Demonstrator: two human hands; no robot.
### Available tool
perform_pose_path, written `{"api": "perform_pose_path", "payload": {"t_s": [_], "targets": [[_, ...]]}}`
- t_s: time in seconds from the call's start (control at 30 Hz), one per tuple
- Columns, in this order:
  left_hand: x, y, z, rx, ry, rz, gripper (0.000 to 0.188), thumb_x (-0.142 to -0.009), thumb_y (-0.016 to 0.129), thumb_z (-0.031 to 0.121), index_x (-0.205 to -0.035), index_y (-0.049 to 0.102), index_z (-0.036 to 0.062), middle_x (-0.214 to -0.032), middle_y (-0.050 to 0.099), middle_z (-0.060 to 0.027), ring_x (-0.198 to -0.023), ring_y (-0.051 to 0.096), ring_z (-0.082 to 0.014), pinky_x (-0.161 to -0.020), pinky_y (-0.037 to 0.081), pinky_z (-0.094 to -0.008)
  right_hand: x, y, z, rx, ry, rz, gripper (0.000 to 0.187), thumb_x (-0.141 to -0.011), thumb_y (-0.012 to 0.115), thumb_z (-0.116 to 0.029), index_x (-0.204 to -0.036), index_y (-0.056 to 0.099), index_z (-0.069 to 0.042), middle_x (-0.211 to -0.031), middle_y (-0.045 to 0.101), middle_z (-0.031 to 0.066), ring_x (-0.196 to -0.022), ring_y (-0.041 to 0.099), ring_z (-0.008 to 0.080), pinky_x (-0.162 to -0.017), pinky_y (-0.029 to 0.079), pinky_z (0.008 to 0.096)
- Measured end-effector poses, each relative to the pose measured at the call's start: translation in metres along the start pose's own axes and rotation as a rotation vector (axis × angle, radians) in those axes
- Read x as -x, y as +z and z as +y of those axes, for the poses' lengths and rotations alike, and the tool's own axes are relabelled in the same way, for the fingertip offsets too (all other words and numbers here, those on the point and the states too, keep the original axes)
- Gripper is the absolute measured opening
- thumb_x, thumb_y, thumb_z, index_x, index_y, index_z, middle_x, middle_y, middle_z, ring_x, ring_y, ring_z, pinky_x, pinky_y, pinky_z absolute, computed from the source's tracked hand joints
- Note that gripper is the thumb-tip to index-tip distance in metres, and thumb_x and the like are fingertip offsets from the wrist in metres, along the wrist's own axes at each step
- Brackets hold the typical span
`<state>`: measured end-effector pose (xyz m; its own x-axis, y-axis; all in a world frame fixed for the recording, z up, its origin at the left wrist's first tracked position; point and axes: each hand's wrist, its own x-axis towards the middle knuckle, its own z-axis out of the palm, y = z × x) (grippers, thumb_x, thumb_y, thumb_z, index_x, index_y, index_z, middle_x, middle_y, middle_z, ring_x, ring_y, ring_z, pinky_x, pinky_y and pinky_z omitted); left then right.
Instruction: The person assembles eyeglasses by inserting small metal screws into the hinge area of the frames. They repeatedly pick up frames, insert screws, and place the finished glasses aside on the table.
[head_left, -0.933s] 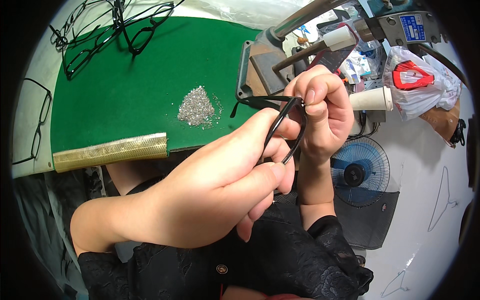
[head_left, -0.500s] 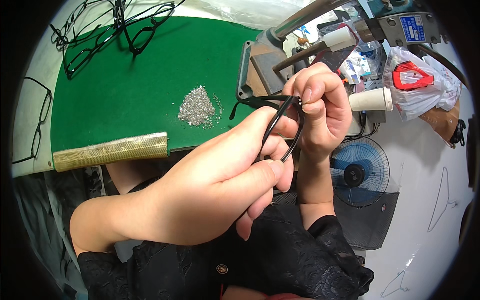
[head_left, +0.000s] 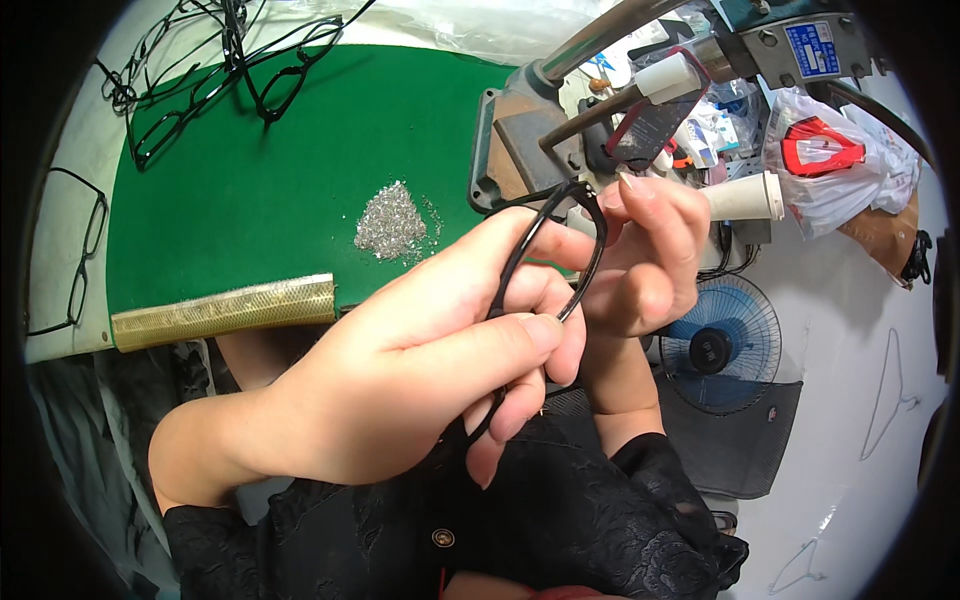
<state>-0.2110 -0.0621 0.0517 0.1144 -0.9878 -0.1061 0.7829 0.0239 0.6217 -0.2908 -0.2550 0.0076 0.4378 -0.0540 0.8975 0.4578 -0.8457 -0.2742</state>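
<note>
A black eyeglass frame (head_left: 514,262) is held up before me, above the near edge of the green work mat. My left hand (head_left: 420,370) is closed around it, with thumb and fingers pinching a rim; part of the frame hangs below those fingers. My right hand (head_left: 655,250) is at the frame's far right corner, fingers curled and fingertips close against the hinge area. The rim partly covers the right thumb. A heap of small shiny metal pieces (head_left: 392,222), too small to name surely, lies on the mat beyond my left hand.
The green mat (head_left: 270,200) carries several black eyeglass frames (head_left: 280,95) at far left; another frame (head_left: 85,255) lies beside it. A gold mesh strip (head_left: 225,312) lines its front edge. A metal bench machine (head_left: 530,130), white cup (head_left: 745,197) and blue fan (head_left: 712,345) are right.
The eyeglass frame has turned in my left hand, and one part now hangs below the fingers. My right hand has loosened its tight pinch at the hinge and shifted slightly right.
</note>
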Motion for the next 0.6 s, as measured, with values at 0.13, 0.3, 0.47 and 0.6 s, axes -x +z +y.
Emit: {"api": "perform_pose_path", "payload": {"t_s": [0.13,0.3,0.47,0.6], "targets": [[0.001,0.000,-0.001,0.006,0.021,0.017,0.046,-0.092,0.046,0.012,-0.132,0.031,-0.0056,-0.087,0.052,-0.0137,-0.055,0.051,-0.0135,-0.039,0.043,-0.0236,0.006,0.002,-0.003,0.033,-0.015,-0.064,0.079,-0.086,0.036,-0.066,-0.106,0.069,0.002,-0.087,0.054,0.0086,-0.073,0.052,0.0165,-0.059,0.044,0.0269],[0.000,0.000,-0.001,0.003,0.008,-0.011,0.048,-0.091,0.046,0.013,-0.132,0.030,-0.0063,-0.087,0.052,-0.0136,-0.055,0.050,-0.0131,-0.039,0.043,-0.0232,0.007,0.002,-0.008,0.055,0.053,-0.056,0.081,-0.085,0.035,-0.068,-0.107,0.069,0.002,-0.088,0.054,0.0091,-0.073,0.052,0.0170,-0.061,0.044,0.0282],[-0.001,0.000,-0.002,0.006,0.025,-0.001,0.049,-0.091,0.047,0.013,-0.133,0.030,-0.0069,-0.086,0.052,-0.0136,-0.054,0.050,-0.0129,-0.038,0.043,-0.0233,0.008,0.001,-0.010,0.044,0.070,-0.048,0.082,-0.085,0.035,-0.069,-0.106,0.069,0.002,-0.087,0.055,0.0091,-0.073,0.053,0.0176,-0.062,0.045,0.0291],[0.001,0.000,-0.001,-0.007,0.008,-0.002,0.049,-0.091,0.047,0.013,-0.133,0.030,-0.0066,-0.086,0.052,-0.0140,-0.054,0.051,-0.0132,-0.038,0.043,-0.0233,0.006,0.000,-0.011,0.065,0.074,-0.071,0.081,-0.085,0.035,-0.069,-0.105,0.069,0.002,-0.088,0.056,0.0089,-0.074,0.054,0.0175,-0.062,0.045,0.0292]]}}
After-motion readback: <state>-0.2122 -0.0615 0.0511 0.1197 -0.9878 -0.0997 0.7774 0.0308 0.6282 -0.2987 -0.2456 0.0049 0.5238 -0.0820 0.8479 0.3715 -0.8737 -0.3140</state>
